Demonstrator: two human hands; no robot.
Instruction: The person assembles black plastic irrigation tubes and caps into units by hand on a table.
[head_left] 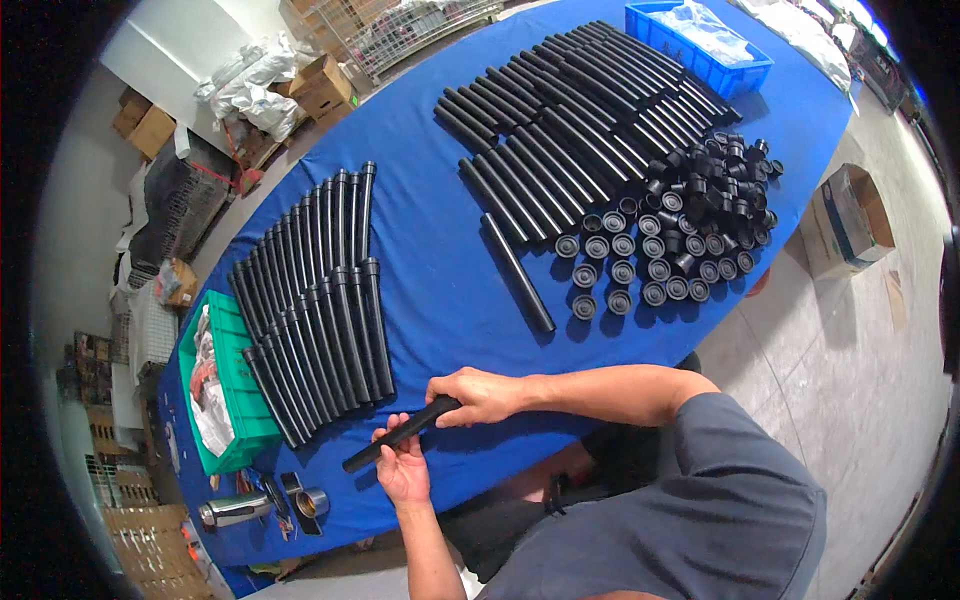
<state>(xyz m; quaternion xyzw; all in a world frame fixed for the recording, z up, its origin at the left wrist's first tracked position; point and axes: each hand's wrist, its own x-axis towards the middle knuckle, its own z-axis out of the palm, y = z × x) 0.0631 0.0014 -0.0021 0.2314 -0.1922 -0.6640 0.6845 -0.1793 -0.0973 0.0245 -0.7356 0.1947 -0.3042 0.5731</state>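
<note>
Fingers of both hands wrapped round black tube (400, 434), green crate (232, 385) holding plastic bags, blue bin (745, 72) likewise

A black plastic tube (398, 436), long and slim, is gripped at a slant just off the near end of the finished tube row (318, 330).
</note>
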